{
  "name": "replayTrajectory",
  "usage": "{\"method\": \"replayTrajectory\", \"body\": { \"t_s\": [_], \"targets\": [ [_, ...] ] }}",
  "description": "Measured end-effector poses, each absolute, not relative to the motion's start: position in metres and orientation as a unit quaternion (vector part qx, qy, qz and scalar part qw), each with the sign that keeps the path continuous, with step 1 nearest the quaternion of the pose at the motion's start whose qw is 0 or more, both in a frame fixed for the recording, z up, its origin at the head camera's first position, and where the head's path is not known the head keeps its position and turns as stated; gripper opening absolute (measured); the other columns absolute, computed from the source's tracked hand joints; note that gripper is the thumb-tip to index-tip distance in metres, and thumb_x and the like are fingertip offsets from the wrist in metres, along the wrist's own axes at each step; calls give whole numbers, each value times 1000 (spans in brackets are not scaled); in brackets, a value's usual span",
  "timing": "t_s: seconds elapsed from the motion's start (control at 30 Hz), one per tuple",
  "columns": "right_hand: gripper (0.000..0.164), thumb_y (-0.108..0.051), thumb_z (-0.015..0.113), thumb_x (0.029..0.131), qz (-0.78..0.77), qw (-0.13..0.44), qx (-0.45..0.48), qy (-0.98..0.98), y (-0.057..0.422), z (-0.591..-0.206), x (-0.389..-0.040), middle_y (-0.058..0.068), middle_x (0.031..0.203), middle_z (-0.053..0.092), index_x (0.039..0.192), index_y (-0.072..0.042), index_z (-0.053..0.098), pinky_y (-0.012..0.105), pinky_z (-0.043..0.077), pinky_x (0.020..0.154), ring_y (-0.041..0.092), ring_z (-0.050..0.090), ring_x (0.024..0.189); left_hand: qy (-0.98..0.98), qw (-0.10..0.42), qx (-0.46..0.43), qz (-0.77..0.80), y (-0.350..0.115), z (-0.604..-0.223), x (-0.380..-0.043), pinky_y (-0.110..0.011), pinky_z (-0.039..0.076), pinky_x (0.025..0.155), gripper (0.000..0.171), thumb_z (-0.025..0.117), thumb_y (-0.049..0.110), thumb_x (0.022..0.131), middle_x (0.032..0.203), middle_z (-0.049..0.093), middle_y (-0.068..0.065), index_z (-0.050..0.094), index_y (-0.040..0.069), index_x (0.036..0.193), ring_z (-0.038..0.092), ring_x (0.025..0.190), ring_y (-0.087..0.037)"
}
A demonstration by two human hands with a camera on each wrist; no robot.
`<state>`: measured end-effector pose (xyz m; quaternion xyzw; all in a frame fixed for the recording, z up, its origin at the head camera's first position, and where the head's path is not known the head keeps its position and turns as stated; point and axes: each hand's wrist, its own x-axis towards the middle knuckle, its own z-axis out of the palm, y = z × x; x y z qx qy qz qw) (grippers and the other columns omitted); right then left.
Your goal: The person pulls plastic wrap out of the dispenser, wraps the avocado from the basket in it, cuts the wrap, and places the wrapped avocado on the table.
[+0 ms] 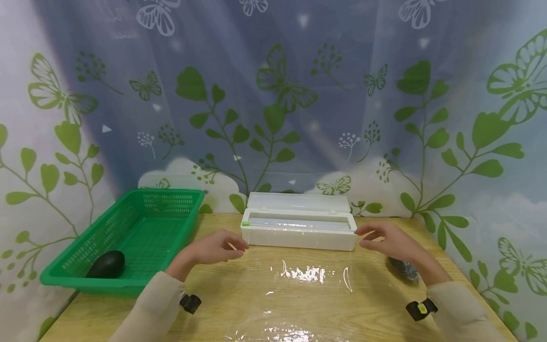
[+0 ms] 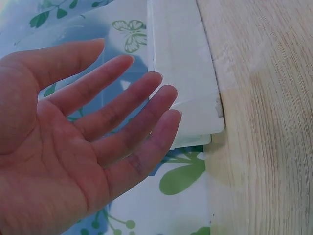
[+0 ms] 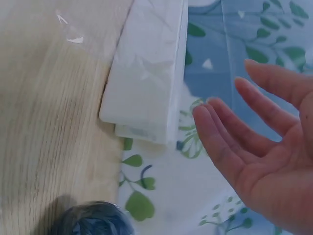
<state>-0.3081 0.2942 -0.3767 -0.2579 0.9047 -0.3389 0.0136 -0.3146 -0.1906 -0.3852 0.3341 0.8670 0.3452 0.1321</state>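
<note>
A white cling film dispenser box (image 1: 299, 238) sits at the back of the table, its lid (image 1: 299, 202) raised and a green slider (image 1: 245, 223) at its left end. Clear cling film (image 1: 307, 274) stretches from the box over the wood toward the person. By the box's left end is my left hand (image 1: 213, 247), its fingers spread and slightly bent around nothing, as the left wrist view also shows. My right hand (image 1: 391, 240) is close to the opposite end, fingers loosely bent, holding nothing; fingertips overlap the box corner in the head view.
To the left stands a green plastic basket (image 1: 98, 283) with a dark, glossy oval item (image 1: 108, 264) inside. A dark film-wrapped bundle (image 1: 403, 269) lies on the table beneath the right forearm. Behind the table hangs a leaf-and-butterfly patterned curtain (image 1: 325, 142).
</note>
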Motion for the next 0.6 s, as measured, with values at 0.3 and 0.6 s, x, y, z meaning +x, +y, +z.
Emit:
{"method": "replayTrajectory", "body": {
  "t_s": [0.3,0.6],
  "targets": [
    [52,-23,62,105,-434,62,-151,886,298,-393,-352,35,143,53,144,9,51,46,61,96,45,63,123,870,129,341,331,-197,-376,-310,-43,60,97,30,61,16,104,128,69,-21,68,-1,127,67,120,-38],
    [54,-20,57,107,-518,92,-121,842,297,-414,-378,37,152,42,148,12,42,54,56,104,45,53,135,885,122,316,320,-218,-359,-300,-50,57,101,33,59,23,106,131,69,-15,67,4,131,66,119,-34]
  ]
}}
